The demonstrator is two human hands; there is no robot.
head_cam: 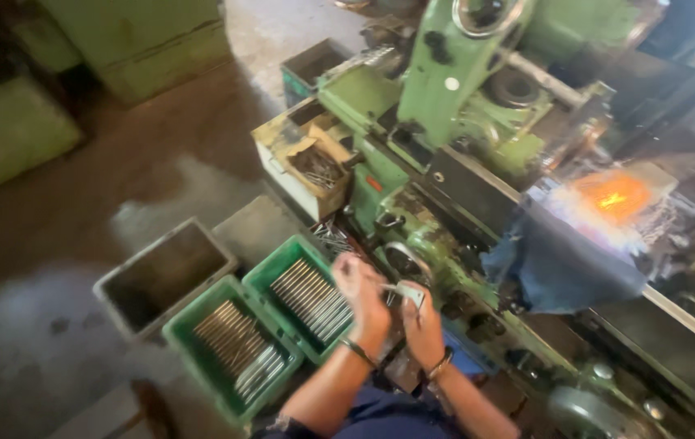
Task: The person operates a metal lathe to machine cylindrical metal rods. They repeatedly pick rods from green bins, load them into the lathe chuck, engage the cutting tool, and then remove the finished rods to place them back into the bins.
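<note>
the person's left hand [361, 293] and right hand [422, 323] are up close together in front of the big green machine [445, 97]. both hands hold a small shiny metal piece [409, 293] between them. the left hand's fingers are curled in and pinch one end of it. the right hand's fingers are closed around the other end. the piece is small and a bit blurry, so its shape is hard to tell. it sits in the air just above the front edge of the machine, not in any box.

each wrist has a dark band on it.

just below the left hand is a green crate [302, 297] with a neat row of thin metal rods inside. right beside it, closer to the person, is a second green crate [229, 349] with more rods, some dull and some shiny. next to these two, on the floor, is a grey box [164, 276] that looks dark inside.

a white box [302, 167] with bits of metal in it rests on the left end of the machine. a blue cloth [559, 260] hangs over the machine's front edge, off to the right of the hands. above the cloth there is a bright orange glow [614, 197].
</note>
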